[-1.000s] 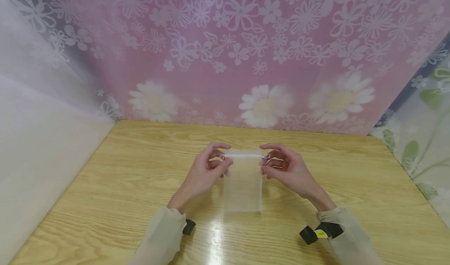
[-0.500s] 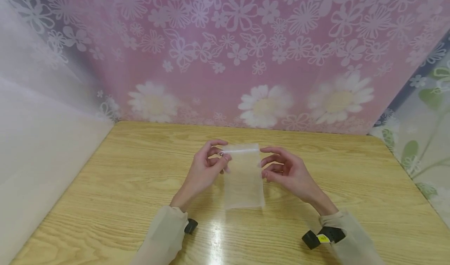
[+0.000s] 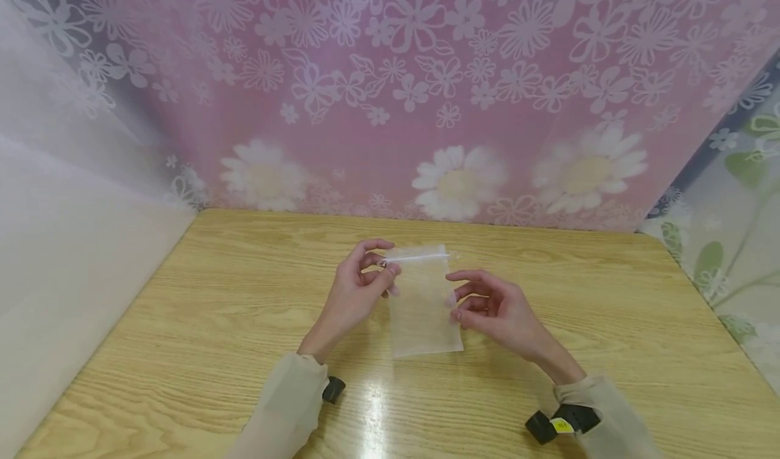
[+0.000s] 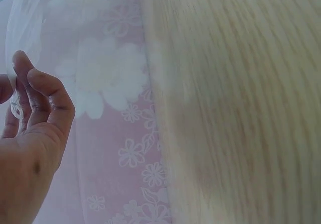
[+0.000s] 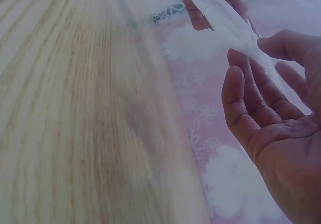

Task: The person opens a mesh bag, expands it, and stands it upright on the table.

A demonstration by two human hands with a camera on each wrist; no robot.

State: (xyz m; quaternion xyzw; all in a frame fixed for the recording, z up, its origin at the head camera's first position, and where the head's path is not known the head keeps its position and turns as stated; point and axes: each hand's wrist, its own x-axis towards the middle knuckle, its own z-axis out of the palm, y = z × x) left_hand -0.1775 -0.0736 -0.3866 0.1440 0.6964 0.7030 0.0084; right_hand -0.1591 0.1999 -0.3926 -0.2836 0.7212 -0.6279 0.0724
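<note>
A small sheer white drawstring bag [image 3: 422,313] is held up flat above the table, its white cord [image 3: 414,258] running across near the top. My left hand [image 3: 359,283] pinches the bag's upper left edge by the cord; the left wrist view shows the cord loop [image 4: 17,109] between its fingers. On the opposite side, my right hand [image 3: 496,307] has the bag's right edge lightly between thumb and fingers, below the cord. Some right fingertips show faintly through the fabric. The right cord loop [image 3: 453,256] hangs free above the right hand.
A wood-grain table [image 3: 244,296] lies beneath both hands. A pink flowered curtain [image 3: 365,120] stands along its far edge, with pale cloth [image 3: 79,242] on the left and leaf-patterned cloth [image 3: 731,242] on the right. Each wrist wears a black camera [image 3: 541,426].
My right hand has let go of the right end of the cord and moved down the bag's right edge. The bag has tilted, its right side up, while my left hand keeps its grip.
</note>
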